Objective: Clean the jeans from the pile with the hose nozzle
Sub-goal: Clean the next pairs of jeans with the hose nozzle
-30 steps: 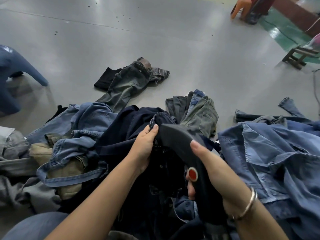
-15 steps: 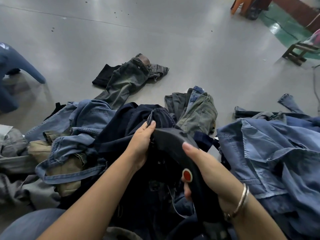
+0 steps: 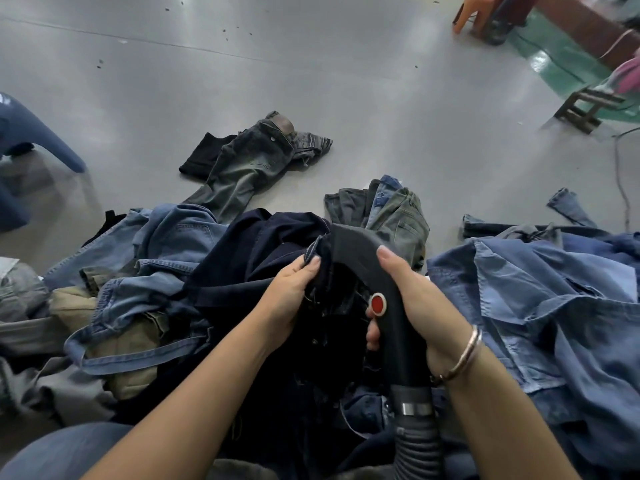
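Head view: the nozzle [image 3: 367,261] tip is buried in dark jeans [image 3: 263,258], hidden from sight. Its long axis runs from 5 o'clock, where the ribbed hose [image 3: 417,441] is cut off, curving toward 11 o'clock. The right hand [image 3: 412,299] grips the handle; the left hand [image 3: 291,296] pinches a fold of the jeans atop the pile [image 3: 149,278].

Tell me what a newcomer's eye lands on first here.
The black hose nozzle with its red button, gripped by the right hand at centre. Beside it the left hand pinches dark navy jeans atop the pile. Farther off, faded grey jeans lie alone on the floor.
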